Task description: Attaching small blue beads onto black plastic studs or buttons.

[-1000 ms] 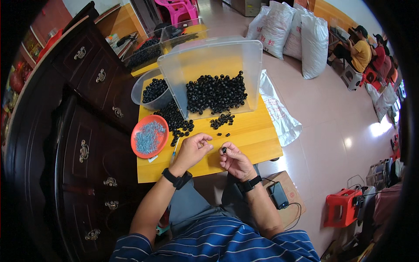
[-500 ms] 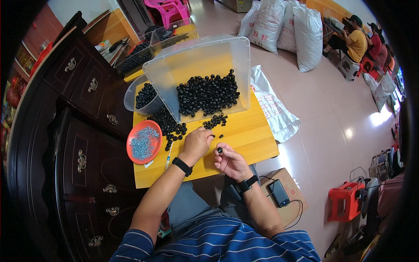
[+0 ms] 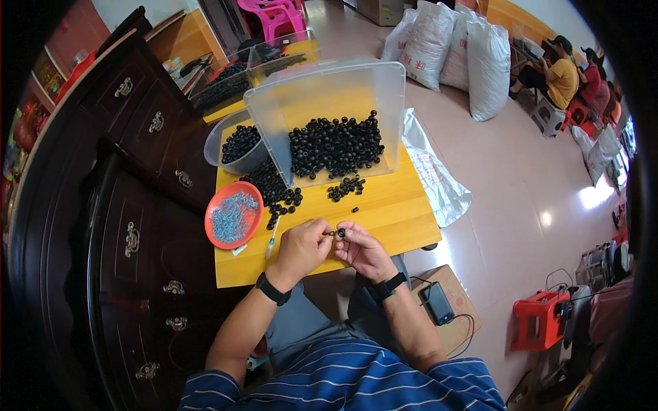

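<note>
My right hand (image 3: 365,253) pinches a round black knob (image 3: 341,233) with a hole in its face. Close beside it, my left hand (image 3: 303,248) grips a small black piece (image 3: 330,233) between thumb and fingertips; the piece is near or touching the knob, which I cannot tell. A single small black piece (image 3: 355,209) lies on the yellow table (image 3: 391,212) beyond my hands. Further back is a small heap of similar black pieces (image 3: 345,189). Left of my left hand lie a thin screwdriver (image 3: 271,240) and a red plate (image 3: 208,222) of silvery-blue screws (image 3: 234,216).
A clear plastic bin (image 3: 322,77), tipped toward me, holds many black knobs. Behind the plate are a heap of black parts (image 3: 264,183) and a round tub (image 3: 212,147). A dark cabinet (image 3: 137,198) flanks the left; white sacks (image 3: 489,72) and seated people are far right.
My left hand has come back from the small pieces toward me and now meets my right hand, bringing a small black piece to the knob. The view has shifted slightly.
</note>
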Motion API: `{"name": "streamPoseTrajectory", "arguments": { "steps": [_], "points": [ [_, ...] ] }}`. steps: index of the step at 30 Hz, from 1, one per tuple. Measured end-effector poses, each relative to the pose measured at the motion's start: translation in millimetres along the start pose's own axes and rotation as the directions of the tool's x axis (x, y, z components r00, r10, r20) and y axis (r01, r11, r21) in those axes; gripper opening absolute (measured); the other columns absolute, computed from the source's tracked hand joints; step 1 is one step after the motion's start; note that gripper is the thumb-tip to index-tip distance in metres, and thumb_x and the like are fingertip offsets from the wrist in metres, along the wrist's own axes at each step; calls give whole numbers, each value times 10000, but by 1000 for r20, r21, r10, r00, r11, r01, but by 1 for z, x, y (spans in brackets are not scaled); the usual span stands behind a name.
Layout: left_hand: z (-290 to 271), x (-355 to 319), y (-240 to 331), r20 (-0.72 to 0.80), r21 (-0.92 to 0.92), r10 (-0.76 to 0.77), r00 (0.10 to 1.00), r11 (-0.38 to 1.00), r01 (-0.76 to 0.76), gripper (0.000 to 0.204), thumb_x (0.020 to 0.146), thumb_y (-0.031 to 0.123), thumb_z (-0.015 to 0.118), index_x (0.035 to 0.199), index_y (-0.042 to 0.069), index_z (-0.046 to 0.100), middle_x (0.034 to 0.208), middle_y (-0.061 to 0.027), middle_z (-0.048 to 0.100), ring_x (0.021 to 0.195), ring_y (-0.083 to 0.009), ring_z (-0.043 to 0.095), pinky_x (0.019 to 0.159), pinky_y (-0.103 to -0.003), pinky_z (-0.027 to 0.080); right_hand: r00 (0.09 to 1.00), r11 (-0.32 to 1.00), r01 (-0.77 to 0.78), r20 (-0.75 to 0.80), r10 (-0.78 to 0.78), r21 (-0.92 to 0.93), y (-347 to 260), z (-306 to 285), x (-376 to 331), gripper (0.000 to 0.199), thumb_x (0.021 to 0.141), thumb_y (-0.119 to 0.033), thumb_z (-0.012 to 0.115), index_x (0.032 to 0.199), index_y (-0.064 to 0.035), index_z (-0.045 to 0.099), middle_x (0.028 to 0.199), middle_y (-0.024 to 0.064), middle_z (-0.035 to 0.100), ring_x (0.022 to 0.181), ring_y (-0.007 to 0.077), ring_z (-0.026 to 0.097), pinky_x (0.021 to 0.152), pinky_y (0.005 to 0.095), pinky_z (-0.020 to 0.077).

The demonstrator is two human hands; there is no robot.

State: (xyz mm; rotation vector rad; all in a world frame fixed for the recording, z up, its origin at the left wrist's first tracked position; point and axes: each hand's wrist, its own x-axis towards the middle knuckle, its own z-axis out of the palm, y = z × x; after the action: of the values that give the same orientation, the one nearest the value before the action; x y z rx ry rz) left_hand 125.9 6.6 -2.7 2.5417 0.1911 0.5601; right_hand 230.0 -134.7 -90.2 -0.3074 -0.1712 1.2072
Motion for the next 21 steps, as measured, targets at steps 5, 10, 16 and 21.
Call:
{"name": "streamPoseTrajectory", "arguments": {
  "steps": [5, 10, 16, 21],
  "points": [
    [-14, -15, 11, -30, -69, 28, 999, 997, -30, 108, 785, 36, 666, 874, 15, 610, 805, -144, 669, 681, -274, 680, 602, -347, 532, 1000, 1000, -16, 2, 16, -6, 19, 15, 3, 215, 966, -135, 591, 1157, -43, 555, 1012, 54, 657, 868, 133, 660, 807, 304, 570],
    [-27, -29, 6, -25, -132, -61, 998, 990, 57, 109, 775, 28, 668, 858, 9, 601, 810, -152, 666, 692, -275, 682, 600, -345, 533, 999, 999, -44, 29, 45, -6, 27, 13, 2, 218, 966, -136, 594, 1165, -53, 565, 1007, 57, 657, 854, 135, 660, 811, 305, 570],
    [-33, -36, -1, -55, -52, -23, 998, 998, 21, 105, 752, 2, 651, 817, 7, 570, 768, -150, 631, 680, -281, 665, 594, -365, 522, 998, 996, -65, 20, 67, -59, 32, 21, 1, 214, 969, -135, 595, 1171, -67, 576, 1002, 52, 657, 847, 125, 654, 810, 298, 567],
    [-35, -35, 4, -68, -30, 24, 997, 999, -26, 108, 739, -23, 630, 817, 3, 560, 751, -147, 608, 679, -297, 639, 576, -374, 493, 997, 991, -71, -1, 71, -110, 39, 28, 1, 207, 971, -138, 598, 1165, -71, 581, 1005, 32, 652, 841, 107, 641, 801, 277, 554]
  ]
}}
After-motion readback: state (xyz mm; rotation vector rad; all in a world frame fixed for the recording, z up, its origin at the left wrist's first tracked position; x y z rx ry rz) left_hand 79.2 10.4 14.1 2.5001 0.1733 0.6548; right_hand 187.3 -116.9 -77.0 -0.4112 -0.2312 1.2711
